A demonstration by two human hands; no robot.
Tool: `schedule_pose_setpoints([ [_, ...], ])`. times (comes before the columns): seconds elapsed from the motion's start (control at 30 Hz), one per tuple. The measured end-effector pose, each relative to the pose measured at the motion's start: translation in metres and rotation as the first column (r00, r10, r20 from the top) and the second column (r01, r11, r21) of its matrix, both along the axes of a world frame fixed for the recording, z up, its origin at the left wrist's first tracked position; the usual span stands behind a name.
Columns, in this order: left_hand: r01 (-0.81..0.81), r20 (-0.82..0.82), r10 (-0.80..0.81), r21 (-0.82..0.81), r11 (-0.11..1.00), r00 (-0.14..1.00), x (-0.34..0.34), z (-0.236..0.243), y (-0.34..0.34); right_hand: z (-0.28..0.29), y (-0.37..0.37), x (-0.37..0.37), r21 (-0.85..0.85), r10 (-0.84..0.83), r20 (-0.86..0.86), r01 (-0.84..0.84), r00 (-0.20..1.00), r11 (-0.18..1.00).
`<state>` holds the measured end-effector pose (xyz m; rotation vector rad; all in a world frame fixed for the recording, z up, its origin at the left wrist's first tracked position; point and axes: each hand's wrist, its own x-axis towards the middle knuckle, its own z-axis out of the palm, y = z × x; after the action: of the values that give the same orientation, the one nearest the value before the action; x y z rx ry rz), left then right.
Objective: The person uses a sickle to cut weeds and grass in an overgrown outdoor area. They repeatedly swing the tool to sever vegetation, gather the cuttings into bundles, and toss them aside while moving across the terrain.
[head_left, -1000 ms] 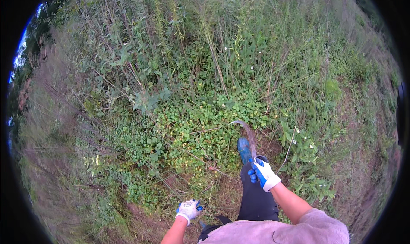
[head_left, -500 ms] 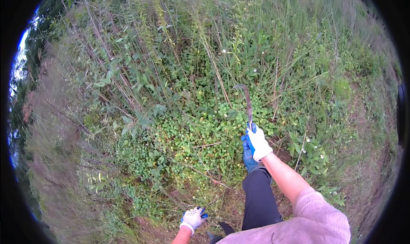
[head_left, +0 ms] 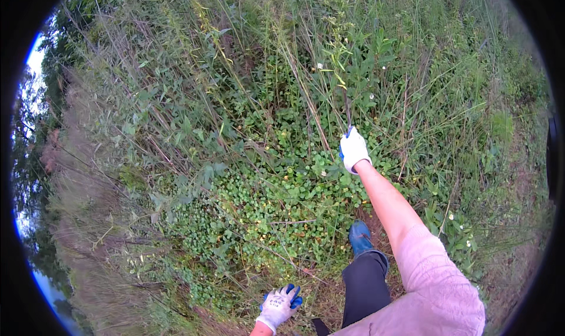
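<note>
My right hand (head_left: 354,150), in a white and blue glove, reaches out ahead into tall grass and weeds, closed on a sickle (head_left: 348,109) that points away from me, its blade mostly lost among the stems. My left hand (head_left: 279,305), gloved the same way, hangs low at the bottom with its fingers apart and nothing in it, above short growth. My leg in dark trousers and a blue rubber boot (head_left: 360,237) stands on low leafy plants below my right arm.
Dense tall grass (head_left: 265,59) rises ahead, with broad-leaved plants and small white flowers (head_left: 451,217) at the right. Low round-leaved ground cover (head_left: 235,206) lies before my boot. A strip of brown ground (head_left: 518,183) runs along the right; dark trees (head_left: 41,136) and sky show at the left rim.
My right hand has moved forward and up with the sickle, from near my leg into the taller grass. My left hand has shifted slightly right and down. The view has tilted up a little.
</note>
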<state>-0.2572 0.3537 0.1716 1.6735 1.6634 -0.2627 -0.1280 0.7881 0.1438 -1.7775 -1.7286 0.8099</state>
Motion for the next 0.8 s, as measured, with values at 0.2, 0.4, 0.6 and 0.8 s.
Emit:
schedule_pose_setpoints([
  [0.2, 0.070, -0.001, -0.070, 0.002, 0.998, 0.998, 0.005, -0.004, 0.042, -0.018, 0.071, -0.004, -0.079, 0.038, -0.117, -0.047, 0.992, 0.996],
  [0.4, 0.104, 0.023, -0.107, 0.086, 0.991, 0.994, 0.009, -0.004, 0.079, -0.026, 0.115, -0.019, -0.423, -0.185, -0.708, -0.199, 0.682, 0.884],
  [0.6, 0.180, -0.085, -0.158, 0.487, 0.855, 0.984, 0.006, 0.026, 0.156, -0.029, 0.126, -0.019, -0.466, -0.336, -0.884, -0.568, 0.324, 0.679],
  [0.8, 0.675, -0.493, -0.467, 0.607, 0.420, 0.734, 0.002, 0.062, 0.280, 0.007, 0.063, 0.001, -0.514, -0.195, -0.854, -0.724, 0.482, 0.461],
])
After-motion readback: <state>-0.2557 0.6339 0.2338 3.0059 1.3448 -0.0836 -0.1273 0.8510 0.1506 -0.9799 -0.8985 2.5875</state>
